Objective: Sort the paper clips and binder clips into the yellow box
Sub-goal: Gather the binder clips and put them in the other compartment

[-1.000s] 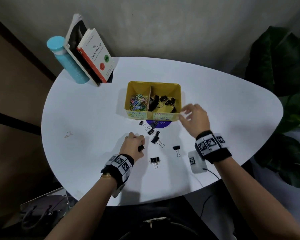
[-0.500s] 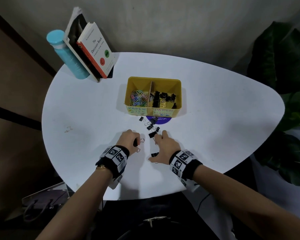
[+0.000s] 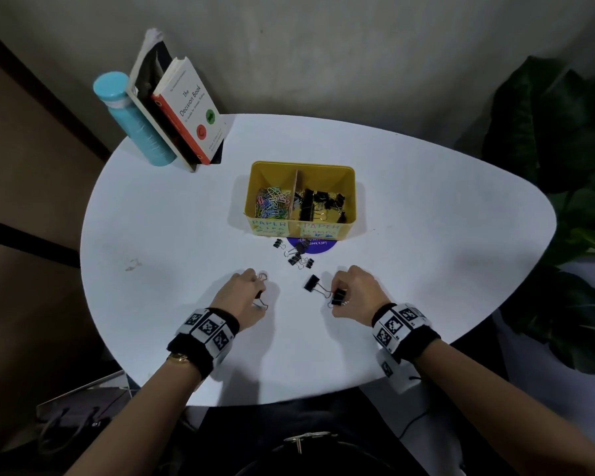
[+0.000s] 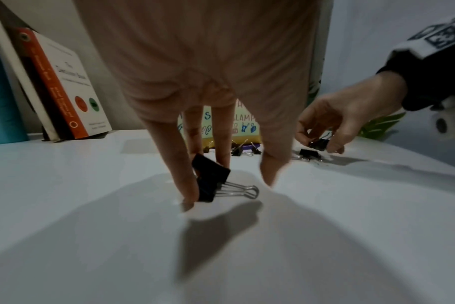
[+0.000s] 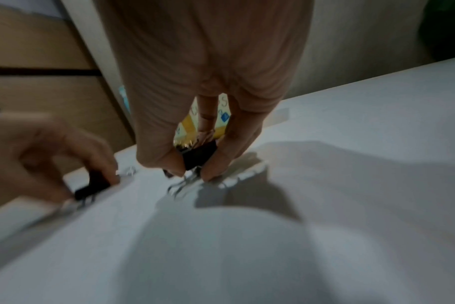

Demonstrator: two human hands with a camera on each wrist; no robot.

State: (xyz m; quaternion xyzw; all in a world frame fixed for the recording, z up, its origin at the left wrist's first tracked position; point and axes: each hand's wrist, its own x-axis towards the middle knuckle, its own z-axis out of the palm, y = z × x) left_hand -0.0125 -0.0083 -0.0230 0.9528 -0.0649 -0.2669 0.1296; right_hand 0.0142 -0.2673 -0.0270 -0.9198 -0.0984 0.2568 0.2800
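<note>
Binder clips (image 3: 338, 297) pinched; hands (image 3: 352, 290) lowered.

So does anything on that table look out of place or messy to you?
Mostly the black binder clips scattered loose on the white table in front of the yellow box, outside its compartments. One more lies between the hands. The books lean tilted against a teal bottle. Nothing looks spilled or broken.
</note>
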